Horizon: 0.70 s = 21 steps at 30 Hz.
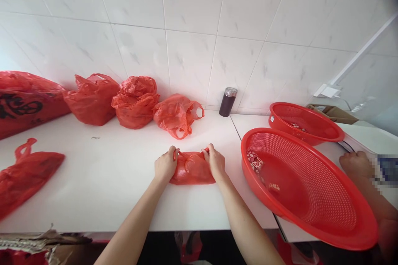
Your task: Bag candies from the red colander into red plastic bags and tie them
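A red plastic bag (194, 169) lies on the white table in front of me, bulging with contents I cannot make out. My left hand (166, 164) pinches its upper left corner. At the upper right corner my right hand (215, 160) grips the plastic between thumb and fingers. Just behind it rests a crumpled red bag (175, 114) with its loop handles spread. To the right, a big red perforated basket (311, 232) stands tilted, with small patterned packets (255, 161) inside.
Other filled red bags (93, 101) line the wall, and a knotted bag (31, 174) lies at left. A dark thermos (228, 101) stands upright at the back. Beyond the big basket are a second red basket (306, 134) and another person's hand (357, 165).
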{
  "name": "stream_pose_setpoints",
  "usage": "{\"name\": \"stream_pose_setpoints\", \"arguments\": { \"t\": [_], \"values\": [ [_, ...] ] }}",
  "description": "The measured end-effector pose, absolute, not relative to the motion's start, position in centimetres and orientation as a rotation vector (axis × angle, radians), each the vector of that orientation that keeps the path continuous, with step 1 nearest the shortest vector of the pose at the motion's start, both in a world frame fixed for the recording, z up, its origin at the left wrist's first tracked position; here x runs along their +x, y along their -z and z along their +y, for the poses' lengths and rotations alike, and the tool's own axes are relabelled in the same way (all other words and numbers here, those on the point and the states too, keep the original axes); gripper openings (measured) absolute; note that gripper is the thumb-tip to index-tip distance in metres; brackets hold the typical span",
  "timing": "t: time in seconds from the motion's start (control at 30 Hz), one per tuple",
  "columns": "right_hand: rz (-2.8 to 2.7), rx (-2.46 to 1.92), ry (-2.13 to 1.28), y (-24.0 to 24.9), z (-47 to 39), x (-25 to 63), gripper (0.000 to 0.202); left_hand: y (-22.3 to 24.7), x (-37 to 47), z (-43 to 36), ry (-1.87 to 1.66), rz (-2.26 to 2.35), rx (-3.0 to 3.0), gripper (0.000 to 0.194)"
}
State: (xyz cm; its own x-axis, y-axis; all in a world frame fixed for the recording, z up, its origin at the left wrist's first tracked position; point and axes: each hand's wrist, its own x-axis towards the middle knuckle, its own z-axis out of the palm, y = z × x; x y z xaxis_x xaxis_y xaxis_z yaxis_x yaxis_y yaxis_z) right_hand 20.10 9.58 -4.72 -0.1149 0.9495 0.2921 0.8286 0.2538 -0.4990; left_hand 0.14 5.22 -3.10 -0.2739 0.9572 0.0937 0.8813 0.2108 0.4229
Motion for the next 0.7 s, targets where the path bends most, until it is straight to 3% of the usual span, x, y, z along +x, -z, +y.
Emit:
{"name": "stream_pose_setpoints", "arguments": {
  "t": [0.37, 0.7],
  "values": [
    [-1.965, -1.711, -0.227, 5.9, 9.8, 19.9, 0.019, 4.1, 0.6, 5.4, -0.501, 2.407, 1.835, 0.038],
    [-1.754, -1.695, -0.212, 6.5, 9.6, 19.9, 0.015, 4.1, 0.0, 4.2, -0.747, 2.354, 1.735, 0.035]
  ]
}}
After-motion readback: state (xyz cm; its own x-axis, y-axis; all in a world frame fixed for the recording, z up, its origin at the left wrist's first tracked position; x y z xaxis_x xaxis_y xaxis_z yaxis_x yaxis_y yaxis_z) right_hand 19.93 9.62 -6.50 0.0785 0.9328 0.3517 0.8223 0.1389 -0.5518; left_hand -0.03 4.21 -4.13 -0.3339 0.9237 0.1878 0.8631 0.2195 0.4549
